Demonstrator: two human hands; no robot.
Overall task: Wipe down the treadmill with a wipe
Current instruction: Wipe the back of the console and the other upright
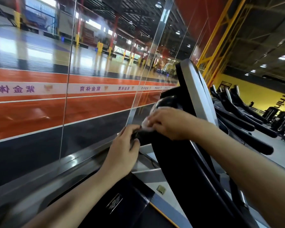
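Note:
A black treadmill (184, 162) with a grey-framed console (196, 86) fills the lower right of the head view. My left hand (122, 152) grips the end of its black left handlebar (144, 137), fingers curled round it. My right hand (168, 123) holds a white wipe (146, 122) against the top of the same handlebar, just beyond the left hand. Most of the wipe is hidden under my right fingers.
A glass wall (69, 79) with a metal sill (69, 163) runs along the left, close to the handlebar, with a sports court behind it. A row of several more treadmills (247, 122) stands to the right. The treadmill's belt (135, 216) lies at the bottom.

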